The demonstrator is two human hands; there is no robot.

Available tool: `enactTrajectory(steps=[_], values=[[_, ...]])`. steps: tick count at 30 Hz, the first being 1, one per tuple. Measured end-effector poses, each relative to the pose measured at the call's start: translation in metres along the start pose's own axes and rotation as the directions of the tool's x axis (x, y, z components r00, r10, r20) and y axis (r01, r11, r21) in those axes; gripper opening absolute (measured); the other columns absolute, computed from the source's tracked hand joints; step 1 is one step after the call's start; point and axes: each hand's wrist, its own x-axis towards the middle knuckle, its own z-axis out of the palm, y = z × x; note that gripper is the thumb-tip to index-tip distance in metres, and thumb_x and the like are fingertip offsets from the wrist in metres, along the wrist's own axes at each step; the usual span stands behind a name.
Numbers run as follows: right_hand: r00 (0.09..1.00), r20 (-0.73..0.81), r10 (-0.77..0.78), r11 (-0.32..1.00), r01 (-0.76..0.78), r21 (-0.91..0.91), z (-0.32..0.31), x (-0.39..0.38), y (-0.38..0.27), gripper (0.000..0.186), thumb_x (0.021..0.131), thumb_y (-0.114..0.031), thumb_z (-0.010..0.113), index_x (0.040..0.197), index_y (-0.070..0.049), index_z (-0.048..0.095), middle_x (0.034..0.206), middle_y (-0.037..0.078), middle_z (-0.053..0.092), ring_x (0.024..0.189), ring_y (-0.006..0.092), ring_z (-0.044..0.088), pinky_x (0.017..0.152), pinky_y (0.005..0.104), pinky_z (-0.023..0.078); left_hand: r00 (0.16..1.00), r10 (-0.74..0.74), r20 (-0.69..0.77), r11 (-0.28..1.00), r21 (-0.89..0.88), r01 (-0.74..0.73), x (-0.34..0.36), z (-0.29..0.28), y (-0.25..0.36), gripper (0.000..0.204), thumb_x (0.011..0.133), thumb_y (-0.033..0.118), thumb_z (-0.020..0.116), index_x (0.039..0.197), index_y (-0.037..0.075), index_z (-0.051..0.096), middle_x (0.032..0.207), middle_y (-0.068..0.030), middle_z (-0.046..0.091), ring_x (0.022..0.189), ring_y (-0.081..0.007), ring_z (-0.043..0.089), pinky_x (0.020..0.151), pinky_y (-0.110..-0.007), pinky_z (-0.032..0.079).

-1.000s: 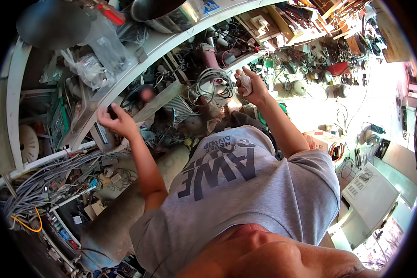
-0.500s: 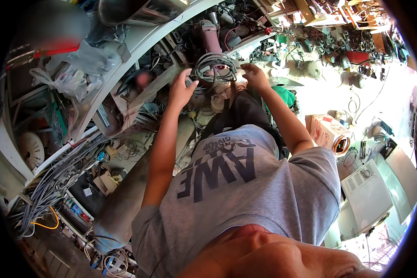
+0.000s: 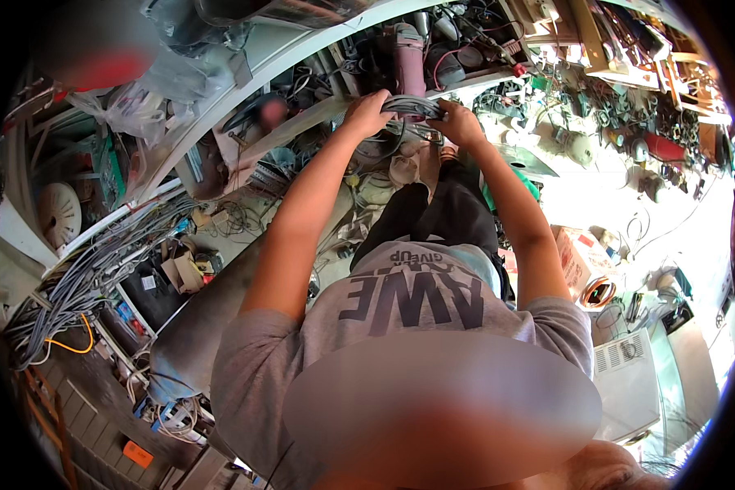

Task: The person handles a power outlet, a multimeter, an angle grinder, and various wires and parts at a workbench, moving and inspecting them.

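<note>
Toward nine o'clock, white spool; at twelve, left hand, fingers closed on one end of the grey cable coil, already looped, seemingly not yet set down; at one, right hand, fingers gripping its other end.

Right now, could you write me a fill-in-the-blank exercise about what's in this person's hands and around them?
1. The left hand and right hand hold a ____-colored cable coil.
2. The person's trousers are ____.
3. The cardboard box is on the person's ____ side.

Missing words: gray; black; right.
</note>
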Motion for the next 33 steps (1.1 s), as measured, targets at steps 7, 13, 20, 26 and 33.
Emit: enactTrajectory(steps=[7,13,20,26,33], values=[[0.975,-0.181,0.126,0.976,-0.089,0.2,-0.01,0.007,-0.017,0.05,0.079,-0.046,0.067,0.106,-0.004,0.061,0.085,0.023,0.066,0.083,0.0409,0.064,0.073,0.0462,0.05,0.952,-0.209,-0.223,0.956,-0.251,0.151,0.04,-0.005,0.011,0.059,0.074,0.039,0.076,0.115,0.002,0.054,0.104,-0.016,0.065,0.097,-0.0285,0.064,0.084,-0.037,0.049],[0.975,-0.178,0.13,0.987,-0.11,0.119,0.011,0.011,0.004,0.049,0.081,-0.046,0.063,0.104,-0.002,0.063,0.088,0.023,0.066,0.086,0.0414,0.063,0.077,0.0473,0.049,0.931,-0.326,0.163,0.939,-0.06,0.339,0.069,0.003,0.006,0.09,0.059,0.058,0.078,0.12,-0.003,0.052,0.116,-0.0235,0.061,0.107,-0.0332,0.061,0.091,-0.039,0.048],[0.957,-0.163,0.24,0.957,-0.205,0.203,0.015,-0.005,0.004,0.041,0.082,-0.039,0.062,0.096,0.0,0.059,0.089,0.026,0.064,0.086,0.0421,0.062,0.078,0.0489,0.048,0.878,-0.478,0.014,0.874,0.106,0.474,0.086,0.012,0.027,0.1,0.053,0.058,0.08,0.121,-0.008,0.05,0.121,-0.0258,0.057,0.113,-0.0327,0.057,0.094,-0.038,0.046],[0.957,-0.212,0.196,0.954,-0.136,0.267,0.019,-0.029,0.017,0.043,0.08,-0.028,0.064,0.116,-0.005,0.057,0.106,0.017,0.064,0.096,0.0357,0.062,0.086,0.0423,0.048,0.86,-0.49,0.143,0.868,-0.008,0.496,0.101,0.006,0.021,0.09,0.055,0.058,0.078,0.118,-0.003,0.058,0.12,-0.0213,0.06,0.11,-0.0287,0.061,0.091,-0.037,0.048],[0.952,-0.244,0.186,0.937,-0.097,0.336,0.013,-0.051,0.03,0.033,0.082,-0.024,0.064,0.108,-0.005,0.061,0.103,0.015,0.067,0.098,0.0315,0.063,0.087,0.0389,0.048,0.881,-0.469,0.06,0.879,-0.059,0.473,0.1,0.011,0.025,0.083,0.055,0.057,0.079,0.104,-0.009,0.065,0.108,-0.0244,0.065,0.101,-0.0299,0.065,0.085,-0.037,0.05]])
